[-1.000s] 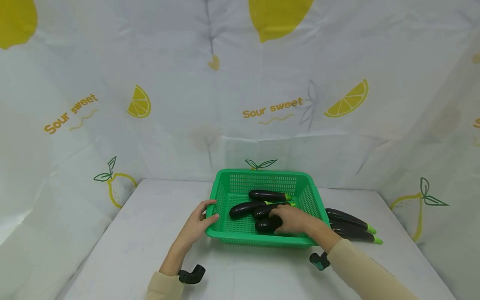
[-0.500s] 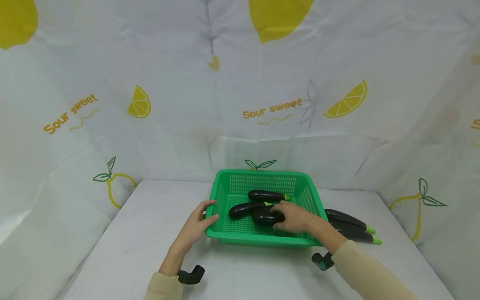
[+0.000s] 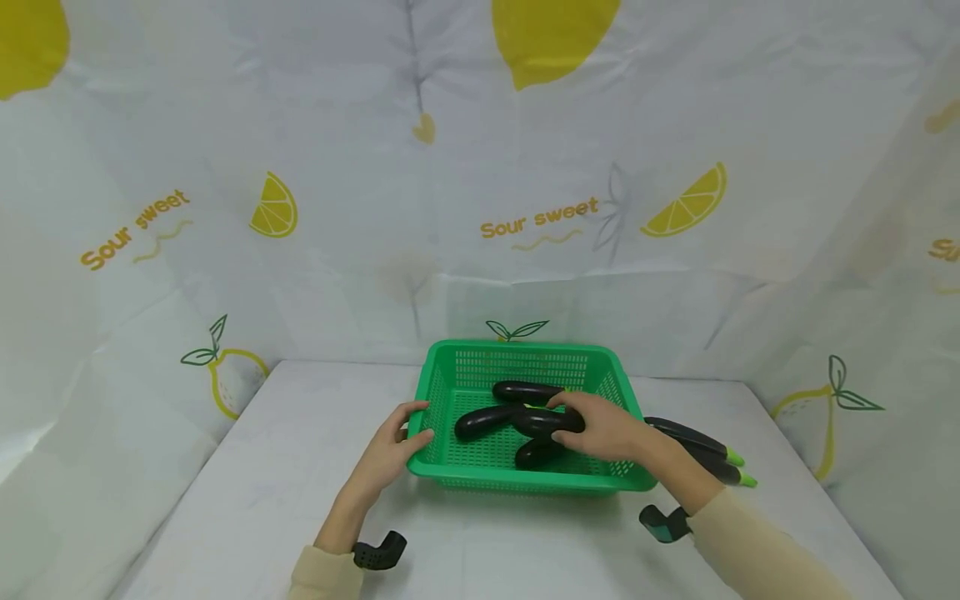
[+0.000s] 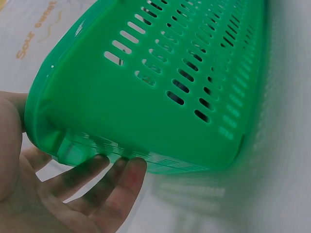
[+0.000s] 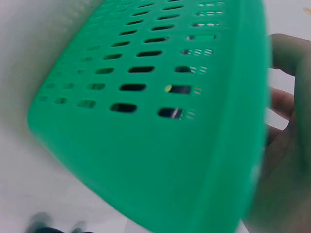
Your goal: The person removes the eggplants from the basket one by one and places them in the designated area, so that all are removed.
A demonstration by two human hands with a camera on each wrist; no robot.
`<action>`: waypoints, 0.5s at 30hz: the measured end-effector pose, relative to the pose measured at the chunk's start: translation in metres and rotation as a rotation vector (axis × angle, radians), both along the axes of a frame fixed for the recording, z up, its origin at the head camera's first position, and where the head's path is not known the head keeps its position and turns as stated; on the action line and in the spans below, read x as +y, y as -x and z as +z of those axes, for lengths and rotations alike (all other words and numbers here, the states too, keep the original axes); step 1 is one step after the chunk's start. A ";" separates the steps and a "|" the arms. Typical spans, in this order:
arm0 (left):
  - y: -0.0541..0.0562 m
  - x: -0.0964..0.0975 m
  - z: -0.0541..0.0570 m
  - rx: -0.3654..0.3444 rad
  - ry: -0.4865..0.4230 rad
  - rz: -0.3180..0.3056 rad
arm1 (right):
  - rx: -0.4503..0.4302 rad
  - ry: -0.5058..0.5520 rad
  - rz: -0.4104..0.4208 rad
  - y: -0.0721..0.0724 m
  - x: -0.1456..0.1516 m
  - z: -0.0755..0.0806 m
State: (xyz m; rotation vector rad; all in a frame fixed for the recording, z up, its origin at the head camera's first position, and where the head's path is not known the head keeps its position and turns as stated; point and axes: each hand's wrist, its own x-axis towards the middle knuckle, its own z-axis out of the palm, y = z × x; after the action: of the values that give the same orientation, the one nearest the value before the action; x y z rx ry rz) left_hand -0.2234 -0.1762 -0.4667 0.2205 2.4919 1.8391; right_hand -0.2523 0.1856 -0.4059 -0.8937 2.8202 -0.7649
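Note:
A green plastic basket [image 3: 517, 477] with slotted walls stands on the white table. My left hand [image 3: 384, 457] grips its left rim; in the left wrist view its fingers [image 4: 124, 187] lie against the outer wall. Reaching inside, my right hand [image 3: 603, 429] holds a dark eggplant [image 3: 546, 422] by its right end. Another eggplant [image 3: 538, 452] lies in front, partly under the hand. To the left is an eggplant [image 3: 483, 421], and along the back lies one more eggplant [image 3: 525, 392]. In the right wrist view, the basket wall [image 5: 146, 150] hides the held eggplant.
Outside the basket on its right, two eggplants [image 3: 693, 438] with green stems lie on the table [image 3: 480, 550], partly hidden by the forearm. A white lemon-print sheet [image 3: 375, 300] hangs behind and along the sides. Both wrists wear small black devices [image 3: 380, 552].
My right hand has moved slightly back and right with an eggplant. Another eggplant now shows in front of the held one. My left hand stays on the rim.

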 end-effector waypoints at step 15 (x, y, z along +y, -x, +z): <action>0.001 0.000 -0.001 0.006 0.018 0.015 | -0.015 0.084 -0.037 -0.018 0.018 0.021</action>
State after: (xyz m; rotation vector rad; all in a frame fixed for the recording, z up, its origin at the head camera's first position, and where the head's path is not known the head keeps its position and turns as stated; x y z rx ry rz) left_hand -0.2247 -0.1758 -0.4677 0.2070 2.5199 1.8239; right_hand -0.2340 0.2037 -0.3847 -0.8454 2.8181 -0.8968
